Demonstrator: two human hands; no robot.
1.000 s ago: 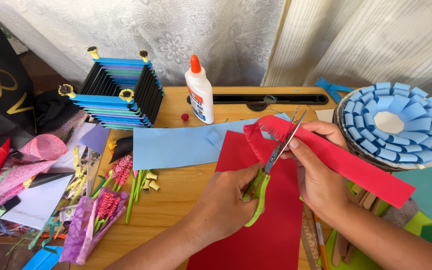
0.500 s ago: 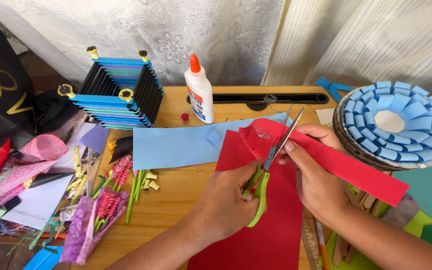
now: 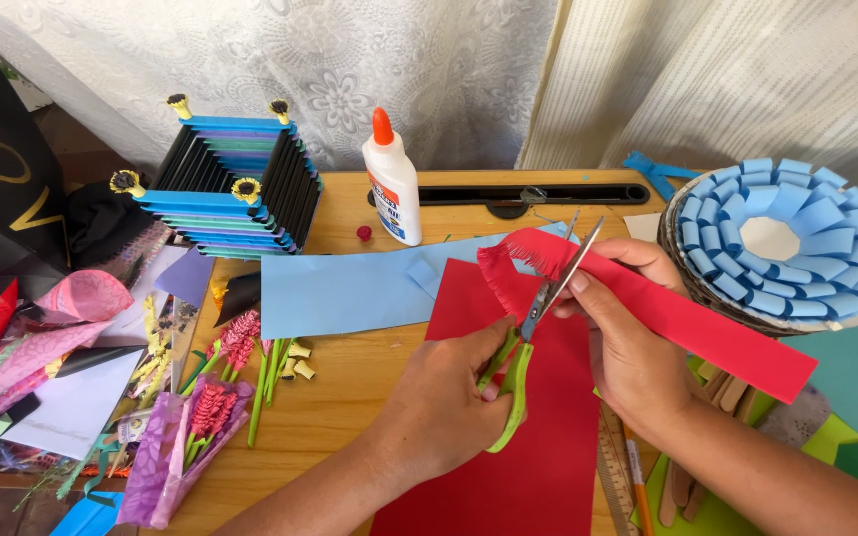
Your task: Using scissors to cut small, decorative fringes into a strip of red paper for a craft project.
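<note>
The fingers (image 3: 481, 382) of the left hand (image 3: 449, 397) are curled through the loops of a pair of green-handled scissors (image 3: 533, 328), closed around the handles, with the steel blades crossing a long red paper strip (image 3: 687, 323) just beyond them. The right hand (image 3: 628, 347) has its thumb and fingers pinching that strip from both sides, just right of the blades, holding it up off the surface. The strip's left end, above the blades, is cut into a fine fringe.

The strip looks thin, light and floppy, so a grip close to the cut line seems best; the fringed end would tear easily if pulled.

Under both hands lies a large red paper sheet (image 3: 508, 476), and past the fingertips a light blue paper sheet (image 3: 350, 293) spreads leftward. Further out stands a white glue bottle with an orange cap (image 3: 393, 179). Far left of it is a stacked blue and black paper box (image 3: 230, 189); far right, a round basket covered in blue paper loops (image 3: 777, 238).
</note>
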